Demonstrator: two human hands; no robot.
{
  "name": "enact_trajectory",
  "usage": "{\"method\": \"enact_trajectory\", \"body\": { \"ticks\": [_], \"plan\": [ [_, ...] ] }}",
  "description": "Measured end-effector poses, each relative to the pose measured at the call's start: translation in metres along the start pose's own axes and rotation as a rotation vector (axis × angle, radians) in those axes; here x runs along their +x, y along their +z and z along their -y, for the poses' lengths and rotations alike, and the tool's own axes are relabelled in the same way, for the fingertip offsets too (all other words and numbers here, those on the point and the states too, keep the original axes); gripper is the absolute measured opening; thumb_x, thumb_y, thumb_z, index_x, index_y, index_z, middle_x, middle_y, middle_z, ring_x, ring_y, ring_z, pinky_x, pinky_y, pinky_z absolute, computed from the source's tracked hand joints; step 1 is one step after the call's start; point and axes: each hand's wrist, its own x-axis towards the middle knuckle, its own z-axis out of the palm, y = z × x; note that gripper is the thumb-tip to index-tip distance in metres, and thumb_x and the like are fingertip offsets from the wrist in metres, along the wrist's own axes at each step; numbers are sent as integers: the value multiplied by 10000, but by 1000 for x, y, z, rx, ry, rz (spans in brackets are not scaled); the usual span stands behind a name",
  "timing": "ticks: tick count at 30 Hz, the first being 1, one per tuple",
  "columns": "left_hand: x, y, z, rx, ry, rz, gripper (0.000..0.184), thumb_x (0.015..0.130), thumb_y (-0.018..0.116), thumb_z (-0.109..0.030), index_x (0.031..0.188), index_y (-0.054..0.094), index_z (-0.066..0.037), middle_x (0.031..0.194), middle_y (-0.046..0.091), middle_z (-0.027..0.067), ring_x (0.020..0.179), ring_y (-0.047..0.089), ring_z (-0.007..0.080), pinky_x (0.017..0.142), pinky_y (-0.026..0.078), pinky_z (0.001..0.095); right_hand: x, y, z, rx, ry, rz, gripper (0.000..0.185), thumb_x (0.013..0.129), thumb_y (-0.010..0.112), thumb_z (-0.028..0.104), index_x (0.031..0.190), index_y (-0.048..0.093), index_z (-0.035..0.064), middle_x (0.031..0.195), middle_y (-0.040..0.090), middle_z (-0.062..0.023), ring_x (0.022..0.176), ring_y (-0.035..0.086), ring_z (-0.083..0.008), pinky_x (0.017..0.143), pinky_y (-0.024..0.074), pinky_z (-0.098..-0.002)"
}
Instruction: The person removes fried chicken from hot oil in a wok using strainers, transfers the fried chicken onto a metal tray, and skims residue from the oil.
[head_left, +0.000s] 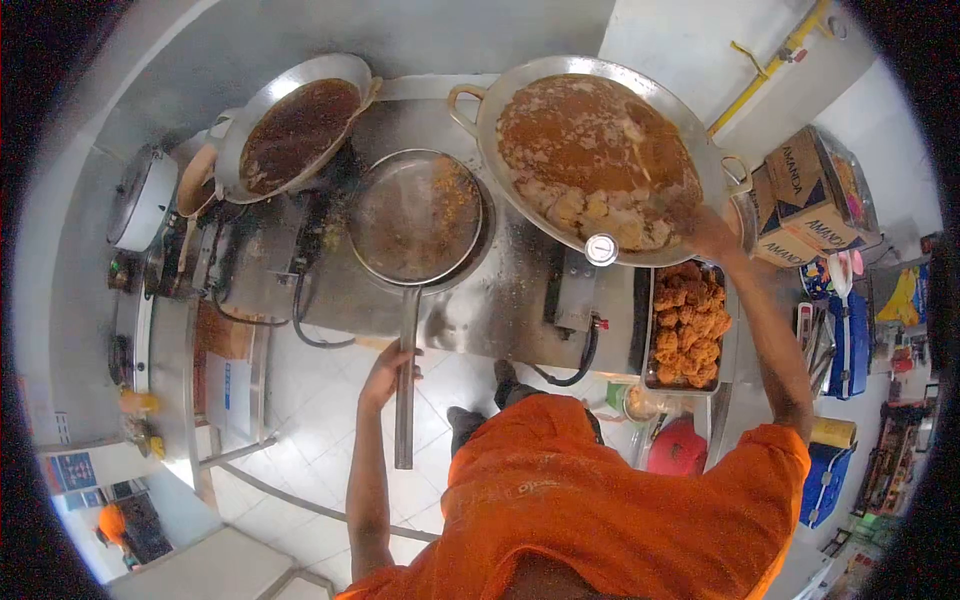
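My left hand [388, 374] is at the long metal handle of a round strainer [415, 215], its fingers curled beside the handle. The strainer, with brown crumbs in it, rests over the middle of the stove. My right hand [708, 232] reaches to the right edge of a large wok [598, 155] of bubbling oil; its fingers are blurred, and what they hold is hidden. Pale pieces float near the wok's front, where a dial thermometer [601, 249] sits at the rim. Just below my right hand, a metal tray [651, 352] holds browned fried pieces [690, 325].
A second wok [232, 158] of dark liquid stands at the back left, near a white pot [150, 212]. Cardboard boxes [800, 205] are stacked at the right. Black hoses [298, 305] hang at the stove's front edge. A yellow pipe [765, 72] runs along the wall.
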Motion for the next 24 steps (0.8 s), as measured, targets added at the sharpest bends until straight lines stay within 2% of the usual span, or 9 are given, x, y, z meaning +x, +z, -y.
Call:
{"method": "enact_trajectory", "body": {
  "ticks": [2,3,7,9,11,14,18,23,24],
  "plan": [
    [-22,7,-24,372,156,-240,451,877,598,-81,1285,437,22,1088,586,160,764,639,188,723,533,291,5,33,-24,-2,-31,-68,506,800,650,303,1267,592,117,1079,642,-230,980,610,-334,874,475,-398],
    [-25,-6,-19,962,743,-457,481,818,642,-26,1268,478,21,1126,598,171,1007,612,244,897,484,359,9,46,-31,10,-39,-72,513,811,646,301,1289,577,124,1049,647,-225,933,615,-325,835,482,-397],
    [-155,67,-129,280,620,520,400,793,678,-96,1175,603,-3,1192,605,174,1174,527,326,1010,405,429,7,44,-2,417,230,178,521,844,639,222,1346,521,149,817,619,-118,569,535,-205,522,443,-337],
    [-186,110,-144,-2,803,1165,281,828,610,-198,1049,667,-34,1210,602,189,1145,521,428,989,349,569,2,38,17,646,416,226,521,849,637,169,1354,509,152,711,558,-56,449,435,-134,412,359,-289],
    [-200,136,-153,-70,907,1507,292,854,556,-197,1086,684,-75,1182,607,173,1121,512,432,961,342,597,-4,39,21,782,537,183,512,852,633,117,1348,509,140,620,479,0,395,333,-71,354,259,-241],
    [-207,142,-148,-60,887,1618,343,851,549,-214,1155,671,-115,1146,613,146,1077,516,414,936,362,580,-6,52,4,892,518,122,486,861,622,103,1334,511,106,574,454,11,395,348,-78,353,258,-234],
    [-218,134,-157,124,1001,1603,91,791,642,-128,879,667,-128,879,621,27,913,560,283,867,383,502,-9,62,-2,868,456,113,466,866,599,80,1319,500,40,570,444,14,402,349,-69,346,238,-226],
    [-255,151,-170,-298,1491,581,295,925,557,-192,638,555,-127,644,588,10,566,533,217,550,417,392,12,90,-58,735,600,249,437,892,492,87,1328,505,70,617,473,27,419,346,-50,336,242,-201],
    [-265,151,-171,-338,1506,516,262,943,528,-219,695,550,-139,654,587,18,554,527,217,543,416,399,17,98,-76,749,566,148,453,904,524,173,1347,488,86,650,495,25,427,340,-44,334,245,-190]
  ]
}}
